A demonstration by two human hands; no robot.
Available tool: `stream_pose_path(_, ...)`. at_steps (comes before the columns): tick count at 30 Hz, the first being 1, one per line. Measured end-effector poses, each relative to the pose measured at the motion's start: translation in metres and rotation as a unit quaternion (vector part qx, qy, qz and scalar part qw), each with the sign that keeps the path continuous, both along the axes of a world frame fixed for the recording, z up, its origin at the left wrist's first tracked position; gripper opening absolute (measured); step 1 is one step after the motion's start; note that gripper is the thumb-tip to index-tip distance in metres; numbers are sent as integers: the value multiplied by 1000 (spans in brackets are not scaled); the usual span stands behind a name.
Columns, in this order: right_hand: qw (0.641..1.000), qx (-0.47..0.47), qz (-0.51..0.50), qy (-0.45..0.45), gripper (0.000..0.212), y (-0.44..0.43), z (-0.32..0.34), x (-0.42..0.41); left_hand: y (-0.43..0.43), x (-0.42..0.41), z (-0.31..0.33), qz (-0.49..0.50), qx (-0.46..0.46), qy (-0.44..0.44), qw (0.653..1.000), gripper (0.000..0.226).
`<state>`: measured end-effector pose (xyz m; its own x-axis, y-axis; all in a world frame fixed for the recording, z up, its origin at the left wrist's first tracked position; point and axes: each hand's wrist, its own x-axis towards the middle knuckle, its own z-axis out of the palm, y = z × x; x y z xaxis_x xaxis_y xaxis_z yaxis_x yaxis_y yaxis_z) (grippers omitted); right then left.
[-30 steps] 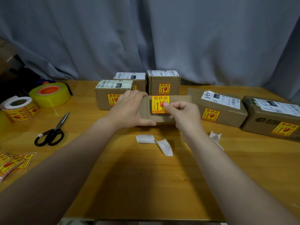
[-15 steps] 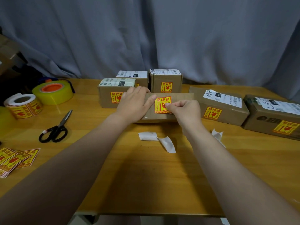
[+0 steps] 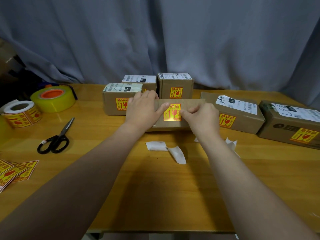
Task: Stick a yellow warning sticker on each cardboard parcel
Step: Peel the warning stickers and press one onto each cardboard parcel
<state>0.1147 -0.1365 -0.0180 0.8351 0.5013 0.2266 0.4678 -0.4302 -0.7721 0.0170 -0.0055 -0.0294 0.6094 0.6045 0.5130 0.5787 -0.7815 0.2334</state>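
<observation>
A flat cardboard parcel (image 3: 190, 104) stands on edge at the table's middle, its front face toward me. A yellow warning sticker (image 3: 172, 113) lies on that face, with glare along its lower edge. My left hand (image 3: 143, 110) rests on the parcel's left part, fingers over the top edge and thumb tip touching the sticker's upper left corner. The curled fingers of my right hand (image 3: 201, 116) pinch the sticker's right edge. Other parcels each show a yellow sticker: left (image 3: 112, 104), back (image 3: 174, 84), right (image 3: 242, 118), far right (image 3: 284, 125).
A roll of yellow stickers (image 3: 20, 113) and a yellow tape roll (image 3: 53, 99) sit at the left, black scissors (image 3: 55, 141) in front of them. Loose stickers (image 3: 15, 170) lie at the left edge. White backing papers (image 3: 164, 148) lie under my wrists, another backing paper (image 3: 231, 142) to the right.
The sticker has gone from hanging at the parcel's top edge to lying on its front face. My left thumb slid right onto the sticker's corner; my right fingers shifted to its right edge.
</observation>
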Motion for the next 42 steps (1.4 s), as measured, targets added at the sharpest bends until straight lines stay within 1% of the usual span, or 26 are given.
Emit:
stream_pose_path(2,997,11,-40,-67,36,-4,-3,4,0,1,-1,0,0,-1,1000,47)
stream_pose_path(4,987,-4,-40,-155,49,-2,-7,5,0,2,-1,1,5,-3,1000,47)
stream_pose_path(5,985,-30,-26,-170,56,2,-8,4,0,2,-1,1,8,-4,1000,46)
stream_pose_path(8,978,-136,26,-155,70,18,-9,1,-2,1,-3,-1,16,-14,1000,39)
stream_pose_path(10,976,-153,31,-153,69,23,-11,3,-3,0,-3,-3,16,-20,1000,35)
stream_pose_path(16,984,-115,35,-135,47,22,-7,14,-1,0,-1,-6,13,-15,1000,36)
stream_pose_path(18,988,-91,47,-117,37,19,-8,20,-1,0,-1,-5,12,3,1000,47)
stream_pose_path(20,991,-67,64,-98,32,18,-6,25,-1,-1,1,-10,12,32,999,65)
stream_pose_path(22,991,-63,82,-91,35,17,-4,28,0,-3,4,-18,9,66,998,80)
stream_pose_path(24,985,-93,109,-96,45,16,-2,29,1,-4,7,-23,2,85,996,85)
stream_pose_path(27,973,-146,153,-87,61,14,3,32,3,-5,9,-40,-10,82,996,74)
stream_pose_path(30,961,-190,190,-59,75,9,12,38,6,-7,11,-69,-48,53,995,50)
stream_pose_path(32,962,-187,194,-53,78,8,13,38,6,-8,12,-73,-62,43,994,42)
stream_pose_path(35,975,-148,151,-73,73,12,6,31,-1,-5,8,-44,-43,22,998,39)
stream_pose_path(38,979,-130,121,-100,69,13,0,25,-9,-4,4,-14,-21,-7,1000,35)
stream_pose_path(40,983,-101,115,-101,59,10,-4,23,-14,-5,2,-1,-7,-23,1000,30)
stream_pose_path(42,989,-56,109,-82,43,6,-6,23,-18,-7,2,3,0,-43,999,27)
